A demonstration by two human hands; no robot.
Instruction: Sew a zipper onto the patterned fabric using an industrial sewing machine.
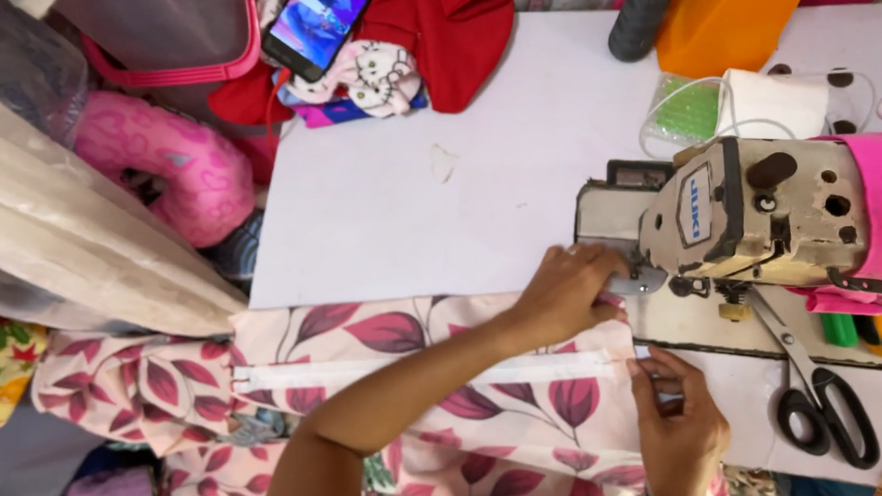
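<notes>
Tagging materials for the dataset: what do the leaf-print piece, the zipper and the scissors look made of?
Leaf-print fabric: woven cloth, matte, likely cotton or polyester; it folds softly. Zipper: white cloth tape; teeth too small to tell. Scissors: bare metal blades, glossy black handles, probably plastic or coated metal.
</notes>
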